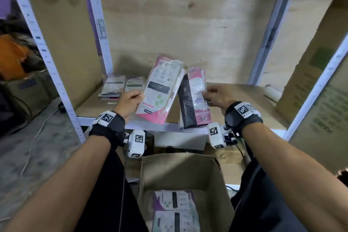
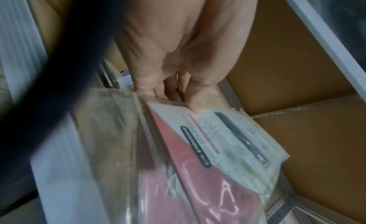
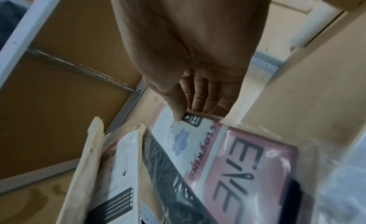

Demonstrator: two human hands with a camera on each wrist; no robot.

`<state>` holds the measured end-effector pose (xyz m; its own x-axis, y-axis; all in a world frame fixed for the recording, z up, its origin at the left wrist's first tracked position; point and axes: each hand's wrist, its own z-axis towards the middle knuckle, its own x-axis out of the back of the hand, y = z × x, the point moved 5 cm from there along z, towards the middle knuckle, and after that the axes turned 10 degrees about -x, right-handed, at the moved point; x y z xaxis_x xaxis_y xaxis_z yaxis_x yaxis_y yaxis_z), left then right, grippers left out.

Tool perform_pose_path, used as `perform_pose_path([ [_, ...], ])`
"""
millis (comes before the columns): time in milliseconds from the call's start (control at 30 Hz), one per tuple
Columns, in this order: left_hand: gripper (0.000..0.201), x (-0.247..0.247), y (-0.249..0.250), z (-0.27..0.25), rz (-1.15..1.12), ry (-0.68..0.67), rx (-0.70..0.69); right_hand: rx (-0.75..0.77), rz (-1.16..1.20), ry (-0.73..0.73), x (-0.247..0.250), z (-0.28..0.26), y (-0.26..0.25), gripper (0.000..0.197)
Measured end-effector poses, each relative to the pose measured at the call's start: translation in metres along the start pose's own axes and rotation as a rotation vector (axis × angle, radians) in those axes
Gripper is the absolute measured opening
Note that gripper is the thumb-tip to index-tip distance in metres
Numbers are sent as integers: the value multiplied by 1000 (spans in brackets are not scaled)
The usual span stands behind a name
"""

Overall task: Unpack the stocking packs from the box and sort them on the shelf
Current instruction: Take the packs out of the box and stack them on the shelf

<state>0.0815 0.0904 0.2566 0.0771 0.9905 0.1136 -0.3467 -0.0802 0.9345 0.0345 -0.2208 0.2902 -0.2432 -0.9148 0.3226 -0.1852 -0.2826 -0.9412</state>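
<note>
Box below; left hand and right hand each pinch a pack over the shelf, sorting step, next laying onto matching piles.

The pack the right hand is pinching is showing "EVE" in big black letters, with "STOCKING" running beside it toward the thumb.

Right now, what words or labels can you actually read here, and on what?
"EVE": pack pinched by the right hand.
"STOCKING": same pack, along the pink edge.
Left hand's pack: print too blurred.
Shelf packs, box packs, carton: unreadable.
</note>
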Motion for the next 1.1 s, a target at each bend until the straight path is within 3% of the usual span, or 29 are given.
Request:
perform_pose_path([
  [200, 18, 37, -52, 44, -49, 124, 71, -58, 21, -40, -57, 65, -6, 22],
  [333, 28, 70, -78, 78, 64, 193, 124, -61, 29, -82, -99, 108, -20, 26],
  [433, 25, 99, -97, 106, 96, 314, 202, -59, 49, -154, -134, 136, -32, 20],
  [567, 22, 137, -109, 143, 166, 450, 204, -81, 56, -229, -182, 173, -41, 10],
  [867, 27, 184, -128, 207, 433, 444, 243, -227, 89, -236, -269, 252, -38, 26],
  [1000, 23, 186, -144, 215, 587, 424, 231, -174, -49, -185, -288, 275, -33, 19],
  [1100, 17, 185, -154, 217, 595, 432, 253, -169, -109, -124, -290, 287, -30, 31],
])
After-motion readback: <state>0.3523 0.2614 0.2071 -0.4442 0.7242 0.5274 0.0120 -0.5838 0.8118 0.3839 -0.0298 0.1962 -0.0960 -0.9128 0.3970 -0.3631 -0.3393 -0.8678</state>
